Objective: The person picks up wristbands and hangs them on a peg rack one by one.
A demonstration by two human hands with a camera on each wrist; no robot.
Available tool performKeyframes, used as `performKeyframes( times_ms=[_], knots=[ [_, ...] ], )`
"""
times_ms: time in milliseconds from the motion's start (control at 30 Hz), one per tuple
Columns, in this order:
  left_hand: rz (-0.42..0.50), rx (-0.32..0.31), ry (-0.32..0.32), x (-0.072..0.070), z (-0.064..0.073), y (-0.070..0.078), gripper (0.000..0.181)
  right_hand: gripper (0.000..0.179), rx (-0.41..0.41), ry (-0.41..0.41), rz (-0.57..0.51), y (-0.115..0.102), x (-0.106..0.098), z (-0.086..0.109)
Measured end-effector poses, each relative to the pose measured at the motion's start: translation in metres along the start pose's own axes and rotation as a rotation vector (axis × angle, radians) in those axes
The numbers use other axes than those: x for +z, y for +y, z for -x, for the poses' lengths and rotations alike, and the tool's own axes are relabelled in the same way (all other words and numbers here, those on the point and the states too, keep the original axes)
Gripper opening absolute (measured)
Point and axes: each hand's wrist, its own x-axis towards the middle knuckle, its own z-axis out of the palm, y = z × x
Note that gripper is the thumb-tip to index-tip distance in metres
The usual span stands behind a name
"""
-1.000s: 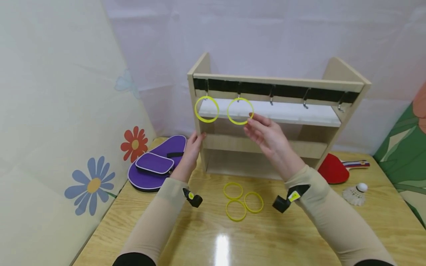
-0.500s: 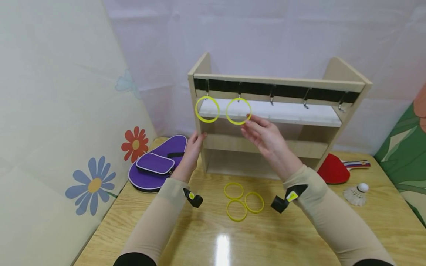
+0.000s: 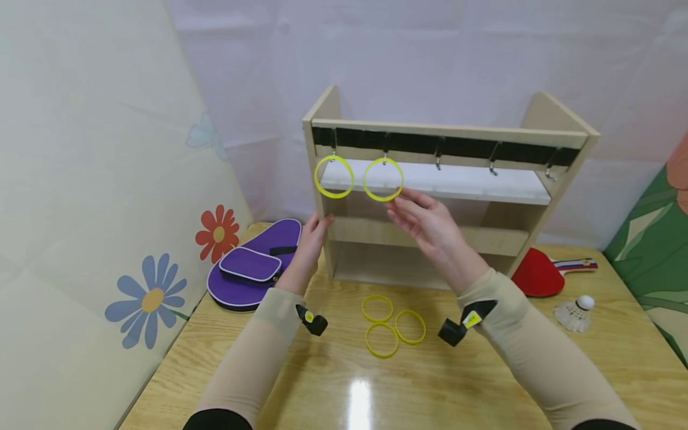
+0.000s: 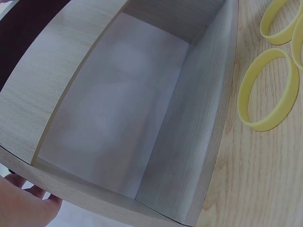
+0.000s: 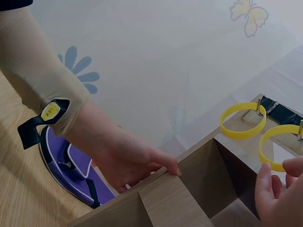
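Note:
My right hand (image 3: 432, 230) pinches the lower right of a yellow silicone wristband (image 3: 365, 181), whose top hangs at the second hook from the left. In the right wrist view the thumb (image 5: 266, 177) touches the band's lower edge. A similar wristband (image 3: 334, 195) hangs on the leftmost hook. The hooks sit along a black strip (image 3: 464, 145) on a small wooden shelf (image 3: 424, 230). My left hand (image 3: 310, 245) grips the shelf's left side panel, thumb on the front edge and fingers outside. Three more yellow wristbands (image 3: 382, 356) lie on the table before the shelf.
A purple paddle case (image 3: 249, 264) lies left of the shelf, behind my left hand. To the right are a red table tennis paddle (image 3: 537, 275) and a shuttlecock (image 3: 575, 313). Three hooks (image 3: 492, 167) on the right carry nothing. A wall stands behind.
My right hand has shifted slightly left and down, bringing the wristband a little left beneath the second hook. The left hand stays on the side panel.

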Motion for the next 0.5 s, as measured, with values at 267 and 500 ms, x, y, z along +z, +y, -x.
performKeyframes(
  times_ms=[267,500],
  knots=[
    [-0.01,0.013,0.005,0.0,-0.001,-0.001,0.05,0.04,0.031,-0.01,0.071,0.008,-0.013,0.002],
    [-0.017,0.018,0.022,0.001,0.0,-0.002,0.05,0.052,0.057,-0.016,0.171,0.017,-0.03,0.006]
  ],
)
